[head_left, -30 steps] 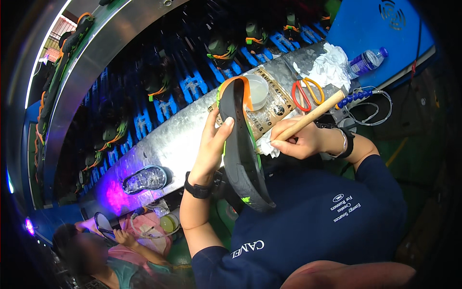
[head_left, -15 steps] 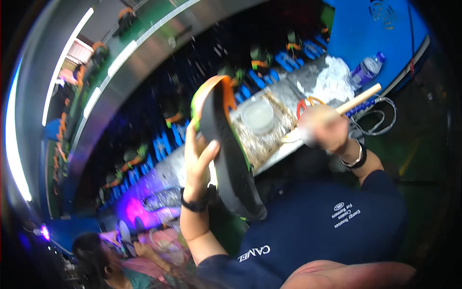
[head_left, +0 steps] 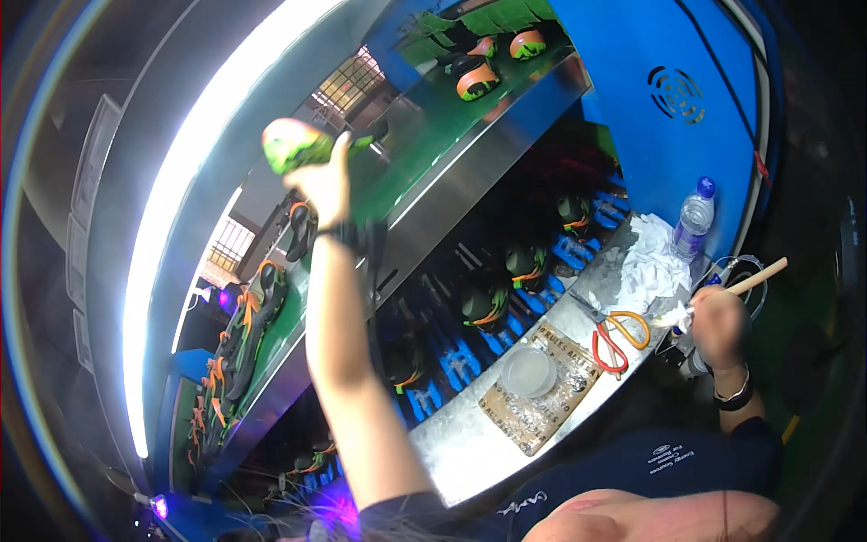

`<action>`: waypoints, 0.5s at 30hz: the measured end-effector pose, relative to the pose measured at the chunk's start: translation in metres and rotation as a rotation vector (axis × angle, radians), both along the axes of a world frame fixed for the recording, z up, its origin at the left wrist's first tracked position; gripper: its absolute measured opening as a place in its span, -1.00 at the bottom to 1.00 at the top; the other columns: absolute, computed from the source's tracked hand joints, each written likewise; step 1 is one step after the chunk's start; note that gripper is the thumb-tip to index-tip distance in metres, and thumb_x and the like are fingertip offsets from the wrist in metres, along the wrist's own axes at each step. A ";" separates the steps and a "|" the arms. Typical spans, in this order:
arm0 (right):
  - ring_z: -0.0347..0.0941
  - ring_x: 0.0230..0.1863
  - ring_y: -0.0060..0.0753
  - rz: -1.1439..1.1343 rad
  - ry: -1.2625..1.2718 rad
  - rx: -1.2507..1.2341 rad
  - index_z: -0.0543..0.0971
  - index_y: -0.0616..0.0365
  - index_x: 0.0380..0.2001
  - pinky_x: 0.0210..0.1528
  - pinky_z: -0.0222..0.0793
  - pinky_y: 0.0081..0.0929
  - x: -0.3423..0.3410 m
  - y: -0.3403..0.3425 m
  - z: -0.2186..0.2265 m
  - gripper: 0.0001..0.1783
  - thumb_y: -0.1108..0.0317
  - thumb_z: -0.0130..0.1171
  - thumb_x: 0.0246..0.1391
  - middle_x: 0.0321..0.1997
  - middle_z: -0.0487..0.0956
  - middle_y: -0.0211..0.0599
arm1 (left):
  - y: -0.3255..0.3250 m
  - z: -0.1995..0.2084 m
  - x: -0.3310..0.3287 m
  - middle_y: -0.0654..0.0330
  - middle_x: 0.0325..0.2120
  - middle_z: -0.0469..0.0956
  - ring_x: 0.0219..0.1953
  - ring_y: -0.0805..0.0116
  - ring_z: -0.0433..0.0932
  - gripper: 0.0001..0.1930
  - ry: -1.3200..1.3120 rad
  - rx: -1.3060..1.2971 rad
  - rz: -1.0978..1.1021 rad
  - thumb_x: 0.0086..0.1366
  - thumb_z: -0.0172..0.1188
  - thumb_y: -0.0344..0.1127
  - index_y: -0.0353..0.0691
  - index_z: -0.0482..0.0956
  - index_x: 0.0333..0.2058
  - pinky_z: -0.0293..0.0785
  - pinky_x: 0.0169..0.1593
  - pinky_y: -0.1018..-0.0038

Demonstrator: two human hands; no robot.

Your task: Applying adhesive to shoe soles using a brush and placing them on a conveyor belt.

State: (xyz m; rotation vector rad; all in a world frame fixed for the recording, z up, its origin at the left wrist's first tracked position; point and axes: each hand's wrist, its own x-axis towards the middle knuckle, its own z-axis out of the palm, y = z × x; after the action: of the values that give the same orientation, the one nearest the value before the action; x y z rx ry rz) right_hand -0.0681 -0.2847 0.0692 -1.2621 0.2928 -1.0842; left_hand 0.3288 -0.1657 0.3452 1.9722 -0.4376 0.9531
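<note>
My left hand (head_left: 323, 188) is stretched up and forward over the green conveyor belt (head_left: 424, 173). Its fingers are closed round a blurred shoe sole (head_left: 293, 147) with orange and bright green sides. Low on the right, my right hand (head_left: 720, 327) grips a brush with a pale wooden handle (head_left: 763, 274). The brush tip, whitish, points left over the bench edge. Beside it lie scissors (head_left: 623, 336) with one red and one orange handle loop. A round tub of cloudy whitish liquid (head_left: 530, 372) sits on a brown printed sheet (head_left: 501, 404).
White crumpled cloth (head_left: 652, 271) and a clear bottle with a purple cap (head_left: 694, 221) stand at the bench's right end. More orange-and-green shoe parts (head_left: 477, 79) ride the belt. Dark shoes (head_left: 526, 268) sit on a blue-toothed rack below. A bright lamp (head_left: 194, 154) hangs at left.
My left hand has moved up and away from my body to the belt, carrying the sole. My right hand and its brush have shifted right and lower in view. The head view has turned.
</note>
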 end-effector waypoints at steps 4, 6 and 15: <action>0.07 -0.76 -0.79 -0.057 0.028 -0.003 0.33 0.21 -0.48 -0.73 -0.04 -0.82 0.000 -0.001 -0.009 -0.90 0.41 -0.04 -0.05 -0.75 0.23 -0.52 | -0.040 0.009 0.057 -0.10 -0.04 0.21 0.01 0.06 0.22 -0.28 0.807 0.753 -0.474 -0.03 0.20 -0.17 -0.44 0.09 0.02 0.19 0.02 0.27; 0.06 -0.77 -0.79 -0.087 0.077 0.026 0.33 0.21 -0.50 -0.73 -0.05 -0.81 0.004 -0.008 -0.012 -0.90 0.41 -0.05 -0.05 -0.75 0.23 -0.52 | -0.020 0.007 0.079 -0.11 -0.09 0.28 -0.04 0.11 0.30 -0.43 0.827 0.676 -0.577 0.03 0.13 -0.27 -0.41 0.17 -0.02 0.28 -0.03 0.21; 0.06 -0.78 -0.80 -0.085 0.096 0.008 0.31 0.22 -0.50 -0.75 -0.04 -0.83 0.027 -0.026 -0.018 -0.90 0.40 -0.08 -0.04 -0.72 0.23 -0.49 | 0.185 0.007 0.242 -0.11 -0.76 0.39 -0.68 0.13 0.46 -0.56 0.385 0.829 0.362 0.10 -0.04 -0.12 -0.52 0.40 -0.60 0.35 -0.67 0.30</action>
State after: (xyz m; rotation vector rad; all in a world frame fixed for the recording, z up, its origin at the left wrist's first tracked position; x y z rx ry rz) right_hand -0.0406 -0.3111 0.0517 -1.3062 0.4263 -1.0949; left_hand 0.5704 0.0189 0.3518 2.9954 -0.2721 0.6067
